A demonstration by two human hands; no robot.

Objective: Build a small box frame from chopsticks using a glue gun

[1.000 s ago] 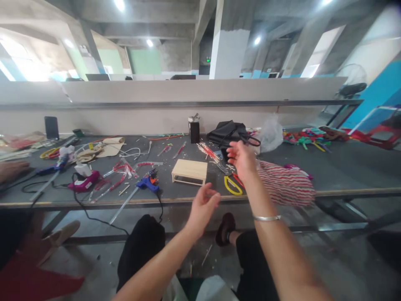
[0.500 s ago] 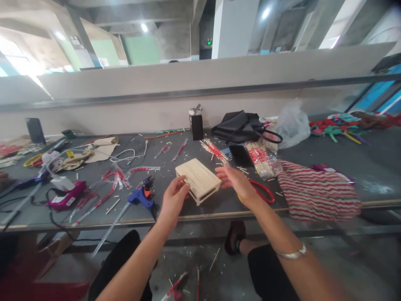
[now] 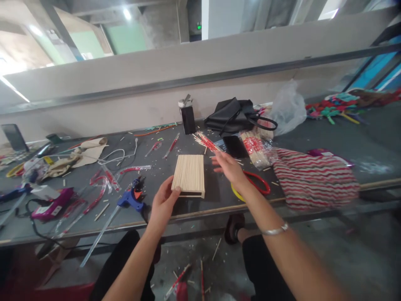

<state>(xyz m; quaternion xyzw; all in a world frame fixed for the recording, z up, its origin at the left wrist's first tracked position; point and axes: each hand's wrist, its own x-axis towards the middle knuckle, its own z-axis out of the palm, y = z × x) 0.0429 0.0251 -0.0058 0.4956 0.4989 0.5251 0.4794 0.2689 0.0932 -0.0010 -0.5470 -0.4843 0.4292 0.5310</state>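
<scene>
A small box made of pale wooden sticks (image 3: 189, 172) sits near the front of the dark table, its ribbed top facing up and a gap showing along its near side. My left hand (image 3: 164, 196) grips the box at its near left corner, thumb on top. My right hand (image 3: 228, 165) is to the right of the box, apart from it, fingers stretched out and holding nothing. Under the right wrist lie scissors with red and yellow handles (image 3: 261, 186). To the left of my left hand lies a blue hot glue gun (image 3: 131, 200) with a clear glue stick.
Loose sticks in red wrappers (image 3: 208, 142), a black phone (image 3: 234, 146) and a stick pack (image 3: 255, 148) lie behind my right hand. Further back stand a dark bottle (image 3: 188, 119) and a black bag (image 3: 230, 115). Striped cloth (image 3: 315, 177) overhangs the front edge at right.
The stick box has turned so its ribs now run toward me, with my left hand still on it. My right hand stays open beside it. The camera view has shifted.
</scene>
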